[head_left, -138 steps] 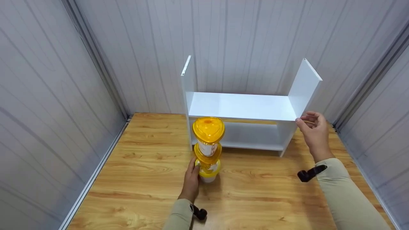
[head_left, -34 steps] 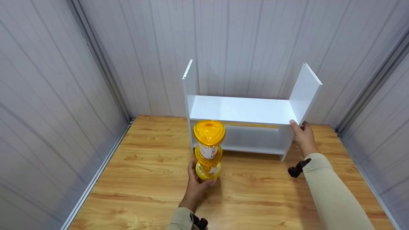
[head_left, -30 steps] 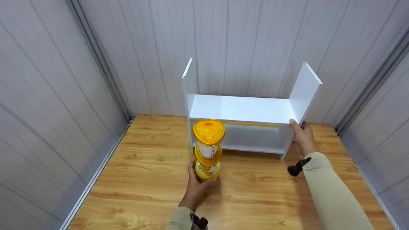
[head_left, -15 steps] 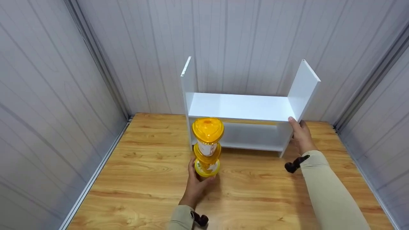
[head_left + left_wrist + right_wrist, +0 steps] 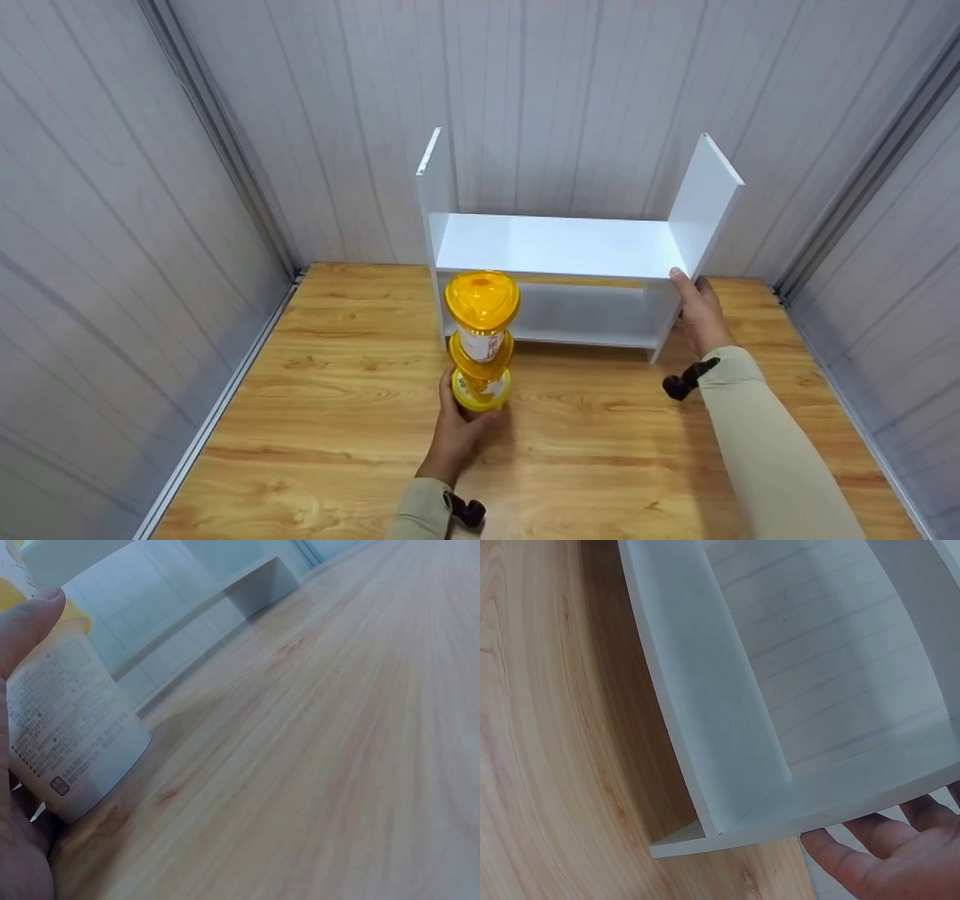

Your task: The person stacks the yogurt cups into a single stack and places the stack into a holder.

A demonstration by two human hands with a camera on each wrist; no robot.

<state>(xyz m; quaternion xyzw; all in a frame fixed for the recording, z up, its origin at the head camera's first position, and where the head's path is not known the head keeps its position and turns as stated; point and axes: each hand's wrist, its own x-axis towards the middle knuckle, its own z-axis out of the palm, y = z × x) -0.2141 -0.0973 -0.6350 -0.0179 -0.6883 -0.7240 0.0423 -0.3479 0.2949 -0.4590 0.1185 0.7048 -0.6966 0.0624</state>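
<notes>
A stack of yellow-lidded cups (image 5: 481, 300) stands upright on the wooden surface, in front of the left part of a white shelf unit (image 5: 562, 244). My left hand (image 5: 452, 439) grips the lowest cup, its thumb across the near side. Up close in the left wrist view, that white cup (image 5: 79, 720) shows printed text, and its base meets the wood. At the unit's right end, my right hand (image 5: 699, 307) holds the side panel, thumb at the front edge of the upper board. The right wrist view shows its fingers (image 5: 877, 836) against the panel's outer side.
The shelf unit has an upper board, a lower board (image 5: 585, 315) and two upright side panels with no top board. Pale panelled walls (image 5: 555, 105) rise behind and on both sides of the wooden surface (image 5: 337, 405).
My right hand has moved in from beside the unit and taken hold of its side panel. The left thumb has come round the front of the lowest cup. The head view has shifted slightly.
</notes>
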